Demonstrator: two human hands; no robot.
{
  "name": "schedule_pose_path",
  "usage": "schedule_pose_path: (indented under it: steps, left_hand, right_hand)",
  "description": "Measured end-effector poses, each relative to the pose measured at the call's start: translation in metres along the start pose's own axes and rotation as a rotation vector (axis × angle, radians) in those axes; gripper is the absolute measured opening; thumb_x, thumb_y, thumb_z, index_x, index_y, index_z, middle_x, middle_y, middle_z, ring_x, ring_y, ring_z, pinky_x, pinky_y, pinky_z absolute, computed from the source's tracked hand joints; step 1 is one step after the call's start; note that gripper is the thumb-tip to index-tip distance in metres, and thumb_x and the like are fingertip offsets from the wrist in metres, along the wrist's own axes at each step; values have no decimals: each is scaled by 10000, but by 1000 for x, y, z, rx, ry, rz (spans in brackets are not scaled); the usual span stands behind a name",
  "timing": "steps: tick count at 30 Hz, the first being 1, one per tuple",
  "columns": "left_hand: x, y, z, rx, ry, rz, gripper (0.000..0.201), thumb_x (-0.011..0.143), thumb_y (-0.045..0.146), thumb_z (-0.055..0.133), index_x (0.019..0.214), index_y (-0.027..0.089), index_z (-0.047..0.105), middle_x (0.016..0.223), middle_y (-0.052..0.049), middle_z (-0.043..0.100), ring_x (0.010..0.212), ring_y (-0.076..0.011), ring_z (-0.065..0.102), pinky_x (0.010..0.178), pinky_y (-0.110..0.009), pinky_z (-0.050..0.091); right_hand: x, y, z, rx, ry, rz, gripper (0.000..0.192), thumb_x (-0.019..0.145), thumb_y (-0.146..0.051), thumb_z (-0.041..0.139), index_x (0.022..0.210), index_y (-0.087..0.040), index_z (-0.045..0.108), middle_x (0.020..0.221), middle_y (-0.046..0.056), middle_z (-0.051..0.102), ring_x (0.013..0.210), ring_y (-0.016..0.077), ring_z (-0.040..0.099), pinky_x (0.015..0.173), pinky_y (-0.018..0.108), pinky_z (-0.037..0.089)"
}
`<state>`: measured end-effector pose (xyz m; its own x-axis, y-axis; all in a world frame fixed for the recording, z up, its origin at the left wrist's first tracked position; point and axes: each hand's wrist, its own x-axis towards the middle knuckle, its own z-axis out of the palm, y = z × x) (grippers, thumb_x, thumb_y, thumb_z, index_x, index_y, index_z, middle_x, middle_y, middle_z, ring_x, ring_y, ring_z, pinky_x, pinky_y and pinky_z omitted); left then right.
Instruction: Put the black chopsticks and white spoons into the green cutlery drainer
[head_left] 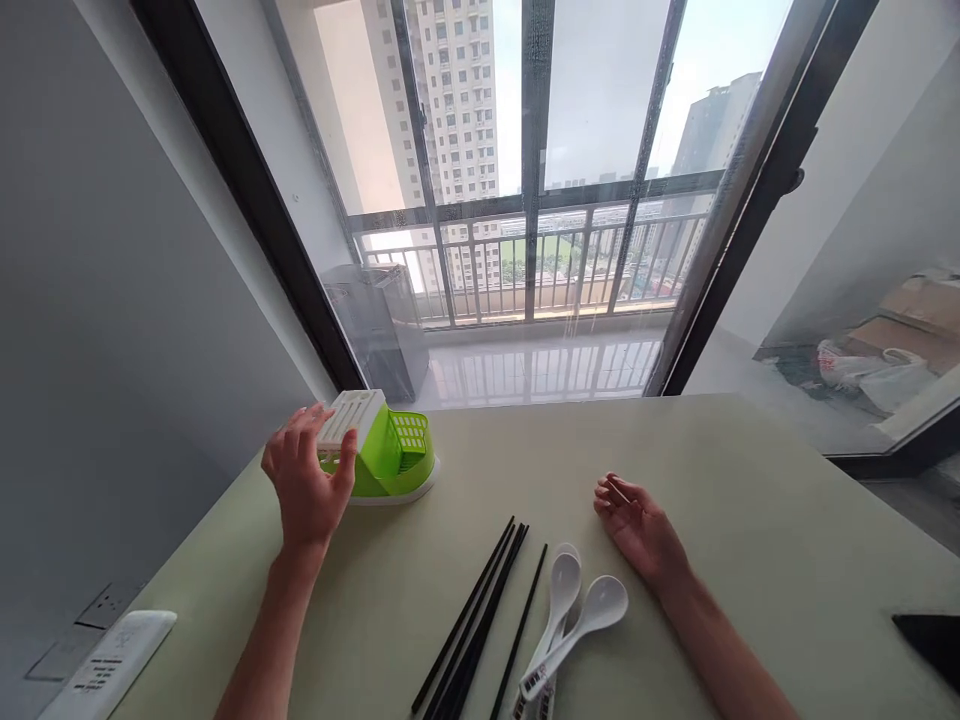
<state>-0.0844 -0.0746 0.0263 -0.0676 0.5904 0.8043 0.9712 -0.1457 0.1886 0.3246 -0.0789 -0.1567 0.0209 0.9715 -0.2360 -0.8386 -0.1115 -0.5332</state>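
A green and white cutlery holder [411, 475] stands near the far left of the table, with a slotted white top and a green basket section at its right end. My left hand [306, 475] is at the holder's left side, thumb and fingers apart; contact is hard to tell. On the table right of the middle lies my right hand [637, 525], palm turned inward, fingers loosely curled and holding nothing. Between my arms lie several black chopsticks [480, 620], with a single chopstick [521, 630] apart from them. White soup spoons [602, 603] overlap in a pile nearest my right hand.
A white power strip [112, 665] lies at the table's left edge beside the grey wall. The pale green table [750, 480] meets a glass door at the back. A dark object [930, 640] is at the right edge. Bags [892, 380] and cardboard lie beyond the glass.
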Motion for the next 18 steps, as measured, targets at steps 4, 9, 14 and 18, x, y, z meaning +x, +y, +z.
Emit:
schedule_pose_path:
  steps: [4,9,14,18]
  left_hand:
    - [-2,-25,8,-34,-66,-7,411,1035,441,392,1214,169,643,1356,-152,661,1341,-278,544,1173,-472,351]
    - [-16,-5,11,-102,-126,-25,465,1054,420,328,1267,163,651,1424,-148,617,1368,-256,531,1172,-444,382]
    - [-20,34,12,-147,-258,-2,504,1072,436,281,1345,205,637,1482,-115,573,1350,-263,551,1104,-453,462]
    - [-25,79,23,-212,-378,32,486,1071,439,324,1413,217,589,1522,-109,523,1310,-262,590,993,-413,551]
  right_hand:
    - [1,1,-1,11,-6,10,127,782,-191,782,889,-211,716,849,-8,709,743,127,660,655,234,616]
    - [1,2,-1,32,2,16,132,786,-171,779,905,-199,730,871,2,711,770,130,669,682,229,625]
    - [1,3,-1,50,-2,28,133,777,-173,789,900,-188,740,855,1,708,763,120,663,686,214,619]
    - [3,4,-2,55,1,30,112,784,-172,778,890,-186,745,855,8,712,760,126,669,681,218,619]
